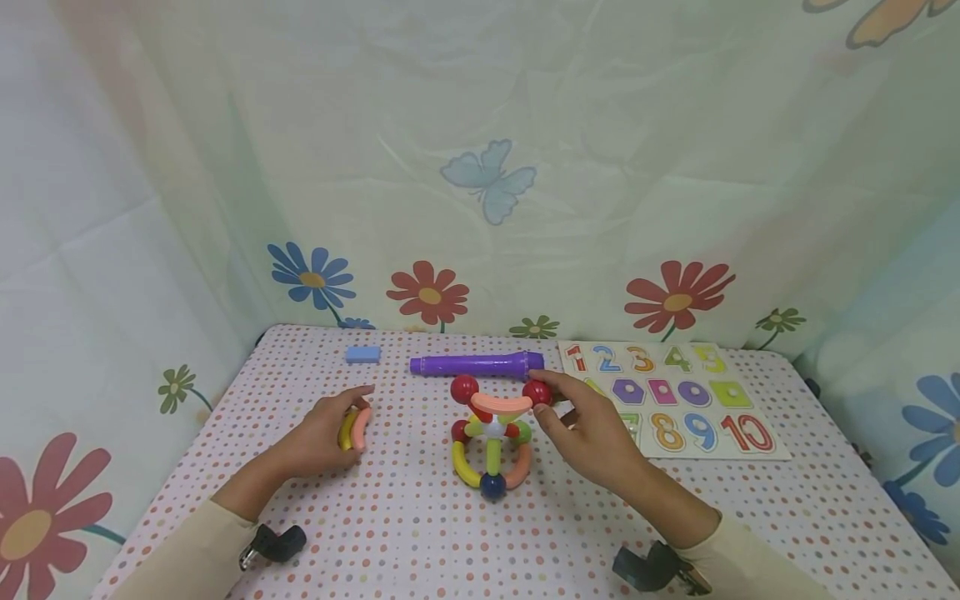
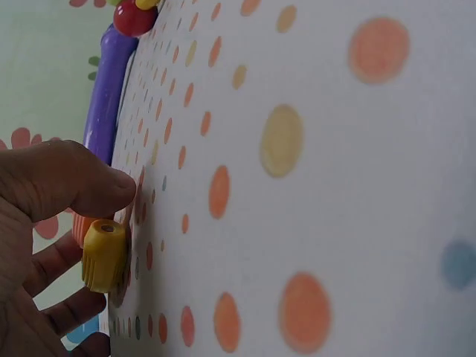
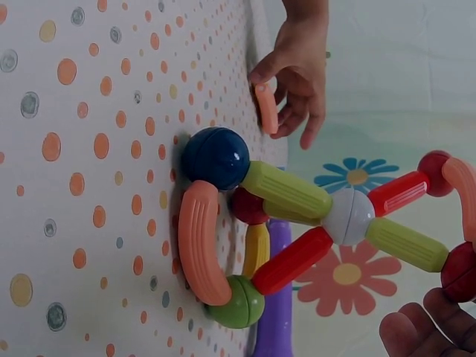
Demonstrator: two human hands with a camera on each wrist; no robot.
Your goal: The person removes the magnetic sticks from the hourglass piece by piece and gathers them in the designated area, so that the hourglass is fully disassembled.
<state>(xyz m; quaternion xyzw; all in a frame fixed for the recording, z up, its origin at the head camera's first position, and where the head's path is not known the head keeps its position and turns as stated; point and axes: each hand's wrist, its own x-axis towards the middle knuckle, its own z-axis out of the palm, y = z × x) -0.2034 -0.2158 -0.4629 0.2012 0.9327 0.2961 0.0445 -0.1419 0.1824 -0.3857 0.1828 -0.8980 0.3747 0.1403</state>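
A structure of coloured balls and ribbed sticks [image 1: 493, 460] stands on the table, joined at a white ball [image 3: 349, 216]. A curved orange stick [image 1: 501, 405] bridges two red balls at its top. My right hand [image 1: 588, 425] pinches the right one of these, a red ball [image 1: 537, 392], between thumb and fingers. To the left, my left hand [image 1: 322, 433] curls round two loose curved sticks at the tabletop, one yellow [image 2: 105, 256] and one orange [image 1: 362, 429]. In the right wrist view, its thumb meets one end of the orange stick [image 3: 266, 108].
Behind the structure lies a purple tube [image 1: 476, 366], wider at its right end. A blue block [image 1: 363, 355] is at the back left. The number and shape puzzle board [image 1: 705, 425] lies at the right, under the right hand's far side. Printed curtains enclose the dotted table [image 1: 405, 533].
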